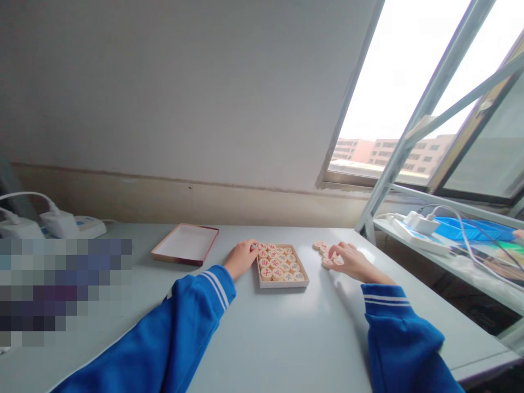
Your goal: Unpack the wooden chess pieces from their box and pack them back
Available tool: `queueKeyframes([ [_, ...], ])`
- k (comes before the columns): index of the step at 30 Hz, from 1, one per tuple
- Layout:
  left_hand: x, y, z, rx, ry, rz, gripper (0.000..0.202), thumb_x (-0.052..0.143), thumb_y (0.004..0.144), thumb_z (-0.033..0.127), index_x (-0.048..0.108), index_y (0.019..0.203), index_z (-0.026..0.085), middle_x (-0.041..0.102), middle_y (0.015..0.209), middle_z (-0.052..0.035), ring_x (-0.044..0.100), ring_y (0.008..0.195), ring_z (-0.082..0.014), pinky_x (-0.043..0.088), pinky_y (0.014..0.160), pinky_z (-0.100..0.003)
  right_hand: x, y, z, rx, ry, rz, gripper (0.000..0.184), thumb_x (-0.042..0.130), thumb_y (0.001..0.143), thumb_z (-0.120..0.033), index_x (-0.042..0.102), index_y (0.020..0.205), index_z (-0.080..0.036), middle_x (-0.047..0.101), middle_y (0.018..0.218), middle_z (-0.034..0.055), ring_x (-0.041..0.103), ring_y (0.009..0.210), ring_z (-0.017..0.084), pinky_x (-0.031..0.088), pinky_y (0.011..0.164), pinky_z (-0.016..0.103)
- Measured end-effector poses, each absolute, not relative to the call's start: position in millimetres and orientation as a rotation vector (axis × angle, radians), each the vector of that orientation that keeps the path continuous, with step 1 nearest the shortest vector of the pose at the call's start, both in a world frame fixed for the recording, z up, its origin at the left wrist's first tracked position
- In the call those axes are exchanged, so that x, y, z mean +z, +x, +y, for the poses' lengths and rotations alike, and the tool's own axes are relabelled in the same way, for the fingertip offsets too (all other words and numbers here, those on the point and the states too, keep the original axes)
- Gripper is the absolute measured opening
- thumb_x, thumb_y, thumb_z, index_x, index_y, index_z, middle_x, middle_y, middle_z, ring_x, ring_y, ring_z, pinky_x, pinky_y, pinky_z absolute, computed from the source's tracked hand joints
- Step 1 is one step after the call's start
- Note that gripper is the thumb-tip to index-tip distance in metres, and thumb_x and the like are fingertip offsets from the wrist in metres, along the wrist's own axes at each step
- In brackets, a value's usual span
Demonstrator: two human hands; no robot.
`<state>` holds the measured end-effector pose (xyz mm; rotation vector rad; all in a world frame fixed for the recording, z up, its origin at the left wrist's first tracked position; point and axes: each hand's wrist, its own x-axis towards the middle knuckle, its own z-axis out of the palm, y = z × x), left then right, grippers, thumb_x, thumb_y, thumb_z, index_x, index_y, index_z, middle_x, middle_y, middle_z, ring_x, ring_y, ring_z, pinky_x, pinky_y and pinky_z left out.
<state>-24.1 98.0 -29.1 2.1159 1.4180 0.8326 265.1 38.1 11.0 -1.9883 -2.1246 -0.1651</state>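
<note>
A shallow box (305, 277) on the grey table holds several round wooden pieces with red marks (280, 261). My left hand (241, 257) rests against the box's far left corner, fingers curled, fingertips touching a piece there. My right hand (347, 259) lies to the right of the box with fingers bent over a small cluster of loose wooden pieces (323, 250) on the table; whether it holds one is unclear. Both arms wear blue sleeves with white stripes.
The box lid (185, 243) lies upside down to the left of the box. A power strip with plugs (61, 224) sits at the far left near the wall. At right stands a shelf (450, 256) with another power strip, cables and a blue tray below the window.
</note>
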Motion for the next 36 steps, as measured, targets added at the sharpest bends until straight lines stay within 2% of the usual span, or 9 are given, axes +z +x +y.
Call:
queueKeyframes([
  [3, -29.3, -24.0, 98.5, 0.842, 2.122, 1.409, 0.028, 0.04, 0.079, 0.02, 0.06, 0.098, 0.015, 0.066, 0.087, -0.0068, 0.059, 0.08, -0.0157, 0.042, 0.074, -0.025, 11.5, 246.8, 41.5, -0.054, -1.806, -2.202, 0.017, 0.055, 0.068, -0.022, 0.058, 0.085, -0.022, 0.057, 0.087, 0.0049, 0.051, 0.085, 0.02, 0.042, 0.077, 0.036],
  [7, -29.0, -23.5, 99.4, 0.83, 2.137, 1.423, 0.027, 0.041, 0.078, 0.018, 0.061, 0.096, 0.014, 0.066, 0.087, -0.0068, 0.059, 0.08, -0.0158, 0.041, 0.074, -0.025, 7.9, 198.3, 53.6, -0.004, -1.475, -2.296, 0.034, 0.047, 0.078, -0.023, 0.05, 0.112, -0.025, 0.053, 0.109, 0.0056, 0.047, 0.102, 0.019, 0.038, 0.087, 0.037],
  [9, -28.9, -23.4, 99.4, 0.836, 2.136, 1.42, 0.027, 0.042, 0.078, 0.019, 0.061, 0.096, 0.014, 0.066, 0.086, -0.0069, 0.059, 0.08, -0.0159, 0.041, 0.073, -0.025, 5.5, 174.8, 62.2, 0.001, -1.393, -2.391, 0.039, 0.047, 0.079, -0.019, 0.048, 0.117, -0.027, 0.051, 0.115, 0.0052, 0.045, 0.106, 0.02, 0.036, 0.088, 0.038],
  [15, -28.4, -23.2, 97.9, 0.857, 2.094, 1.384, 0.026, 0.041, 0.079, 0.022, 0.062, 0.093, 0.015, 0.066, 0.085, -0.0055, 0.059, 0.077, -0.0149, 0.042, 0.071, -0.023, 0.4, 152.8, 76.2, -0.037, -1.343, -2.474, 0.037, 0.047, 0.076, -0.007, 0.058, 0.105, -0.028, 0.059, 0.106, 0.0026, 0.049, 0.1, 0.019, 0.035, 0.084, 0.036],
  [23, -28.5, -22.6, 98.7, 0.832, 2.159, 1.408, 0.026, 0.041, 0.08, 0.022, 0.061, 0.096, 0.016, 0.066, 0.087, -0.0058, 0.059, 0.081, -0.0162, 0.042, 0.074, -0.024, 0.6, 166.5, 73.5, -0.139, -1.359, -2.239, 0.016, 0.051, 0.081, -0.024, 0.059, 0.094, -0.023, 0.063, 0.1, 0.0033, 0.053, 0.095, 0.018, 0.031, 0.081, 0.033],
  [28, -27.6, -23.5, 98.6, 0.811, 2.183, 1.433, 0.027, 0.04, 0.081, 0.022, 0.06, 0.099, 0.016, 0.066, 0.091, -0.0054, 0.059, 0.084, -0.0164, 0.042, 0.073, -0.023, 0.8, 203.1, 80.1, -0.219, -1.567, -2.15, 0.019, 0.046, 0.083, -0.031, 0.058, 0.097, -0.024, 0.065, 0.096, 0.0029, 0.054, 0.093, 0.019, 0.029, 0.079, 0.035],
  [31, -27.5, -23.3, 98.7, 0.801, 2.179, 1.462, 0.028, 0.04, 0.081, 0.022, 0.06, 0.1, 0.016, 0.066, 0.092, -0.0056, 0.058, 0.084, -0.0164, 0.041, 0.073, -0.023, -4.7, 228.0, 83.2, -0.336, -1.749, -2.175, 0.019, 0.046, 0.082, -0.03, 0.063, 0.088, -0.022, 0.066, 0.089, 0.0044, 0.053, 0.089, 0.022, 0.026, 0.08, 0.04],
  [33, -27.6, -23.3, 98.7, 0.796, 2.178, 1.468, 0.028, 0.04, 0.081, 0.022, 0.06, 0.1, 0.015, 0.066, 0.09, -0.0054, 0.058, 0.082, -0.0161, 0.042, 0.072, -0.023, -6.4, 237.9, 84.4, -0.447, -1.838, -2.141, 0.019, 0.047, 0.081, -0.027, 0.065, 0.082, -0.021, 0.065, 0.093, 0.0066, 0.051, 0.091, 0.024, 0.025, 0.082, 0.043],
  [36, -27.6, -23.3, 98.5, 0.806, 2.171, 1.452, 0.027, 0.041, 0.081, 0.021, 0.06, 0.1, 0.015, 0.066, 0.086, -0.005, 0.058, 0.079, -0.0155, 0.042, 0.071, -0.023, -2.8, 235.1, 82.7, -0.437, -1.796, -2.076, 0.022, 0.049, 0.078, -0.025, 0.062, 0.096, -0.023, 0.059, 0.109, 0.0075, 0.048, 0.098, 0.025, 0.028, 0.082, 0.043],
])
